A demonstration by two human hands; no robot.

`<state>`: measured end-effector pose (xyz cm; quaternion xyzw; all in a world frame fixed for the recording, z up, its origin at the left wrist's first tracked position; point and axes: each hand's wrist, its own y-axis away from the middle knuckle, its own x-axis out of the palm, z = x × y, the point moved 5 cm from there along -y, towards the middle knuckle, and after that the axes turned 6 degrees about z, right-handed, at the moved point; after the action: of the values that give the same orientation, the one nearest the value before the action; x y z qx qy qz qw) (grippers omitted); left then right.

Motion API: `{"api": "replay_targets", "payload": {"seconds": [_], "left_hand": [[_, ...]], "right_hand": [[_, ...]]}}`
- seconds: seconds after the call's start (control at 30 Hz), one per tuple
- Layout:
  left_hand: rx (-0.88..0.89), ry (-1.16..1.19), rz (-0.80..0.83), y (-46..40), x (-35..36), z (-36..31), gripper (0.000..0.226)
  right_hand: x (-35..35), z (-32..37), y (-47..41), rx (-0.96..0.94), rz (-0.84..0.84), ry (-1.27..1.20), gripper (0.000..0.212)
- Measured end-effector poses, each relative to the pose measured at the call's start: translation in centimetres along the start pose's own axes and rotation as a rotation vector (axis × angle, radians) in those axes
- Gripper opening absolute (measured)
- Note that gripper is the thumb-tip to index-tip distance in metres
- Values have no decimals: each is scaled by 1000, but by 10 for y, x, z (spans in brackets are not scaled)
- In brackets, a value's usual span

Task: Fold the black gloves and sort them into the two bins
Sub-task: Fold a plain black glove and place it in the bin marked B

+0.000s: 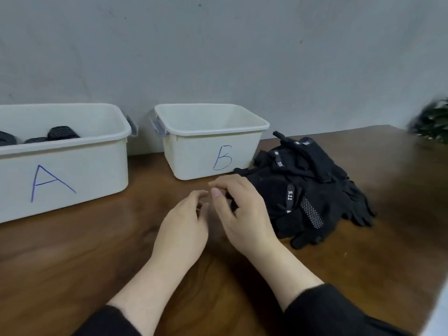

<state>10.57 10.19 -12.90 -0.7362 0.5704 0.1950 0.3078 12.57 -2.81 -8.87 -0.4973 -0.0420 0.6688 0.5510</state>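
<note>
Black sleeves (339,314) nearest; left hand (180,229) loosely curled, empty; right hand (240,212), fingers pinching a black glove edge beside the glove pile (312,187) on the desk (72,258); bin A (72,170) part-filled, bin B (208,151) apparently empty; risk: tangled gloves dragging out together.

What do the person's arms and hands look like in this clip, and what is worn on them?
Both hands, left hand and right hand, are bare: no gloves, rings or watch visible. Black long sleeves end partway up the forearms, leaving the wrists uncovered.
</note>
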Motion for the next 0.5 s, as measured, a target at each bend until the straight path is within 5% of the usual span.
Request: {"api": "replay_targets", "payload": {"seconds": [0.3, 0.5], "left_hand": [[124, -76, 131, 2, 14, 0, 33], [153, -80, 149, -2, 22, -7, 31]], "right_hand": [[-48, -57, 1, 105, 142, 382, 28], [-95, -98, -14, 450, 512, 856, 38]]}}
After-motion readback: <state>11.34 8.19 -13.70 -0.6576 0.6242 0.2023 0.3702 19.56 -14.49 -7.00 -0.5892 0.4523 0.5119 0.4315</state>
